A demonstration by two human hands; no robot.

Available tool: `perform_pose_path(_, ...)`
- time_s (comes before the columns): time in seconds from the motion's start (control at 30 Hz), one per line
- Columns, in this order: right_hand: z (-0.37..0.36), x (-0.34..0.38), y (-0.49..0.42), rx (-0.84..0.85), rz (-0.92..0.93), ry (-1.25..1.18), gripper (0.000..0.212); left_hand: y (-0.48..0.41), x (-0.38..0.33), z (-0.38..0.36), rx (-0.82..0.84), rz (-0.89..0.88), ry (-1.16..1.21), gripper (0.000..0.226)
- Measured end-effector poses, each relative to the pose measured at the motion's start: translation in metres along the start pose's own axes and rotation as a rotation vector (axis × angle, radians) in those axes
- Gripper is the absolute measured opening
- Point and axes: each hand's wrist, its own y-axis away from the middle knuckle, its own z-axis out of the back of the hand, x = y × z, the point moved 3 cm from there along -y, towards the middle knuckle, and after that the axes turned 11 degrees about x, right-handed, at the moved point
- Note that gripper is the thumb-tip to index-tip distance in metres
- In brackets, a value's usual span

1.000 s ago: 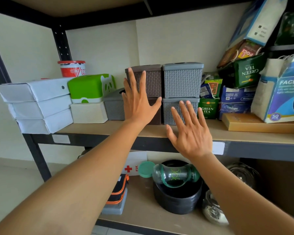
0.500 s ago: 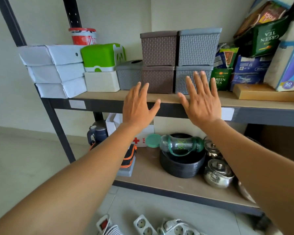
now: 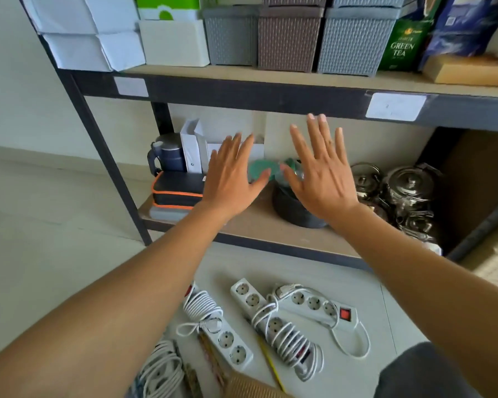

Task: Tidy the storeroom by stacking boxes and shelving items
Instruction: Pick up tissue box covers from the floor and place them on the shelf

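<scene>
White power strips lie on the floor in front of the lower shelf, each with its cord wound round it. The near strip and the middle strip both run slantwise to the shelf's front edge, their far ends angled towards its left post. The switched strip lies closer to parallel with that edge, its red switch end pointing to the side where the steel kettles stand on the shelf.

Both hands hang in the air in front of the lower shelf, palms turned away, fingers straight and spread, holding nothing. The left hand is level with an orange-trimmed case on the shelf; its thumb overlaps a green lid from this angle, and I cannot tell if they touch. The right hand covers part of a black pot on the shelf.

On the board above the lower shelf, three woven boxes sit side by side, touching: dark grey box, brown box, pale grey box.
</scene>
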Motion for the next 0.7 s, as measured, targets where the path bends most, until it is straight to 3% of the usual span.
perform_pose_path(0.1,-0.014,0.020,0.024,0.083,0.022,-0.068,0.069,0.035,0.008,-0.021,0.012,-0.009,0.070,0.073)
perform_pose_path(0.43,-0.062,0.071,0.101,0.345,0.052,-0.192,0.071,0.132,0.022,-0.073,0.362,-0.139,0.109,0.081)
perform_pose_path(0.7,-0.085,0.083,0.145,0.762,-0.047,-0.200,0.075,0.174,0.030,-0.082,0.546,-0.164,0.106,0.089)
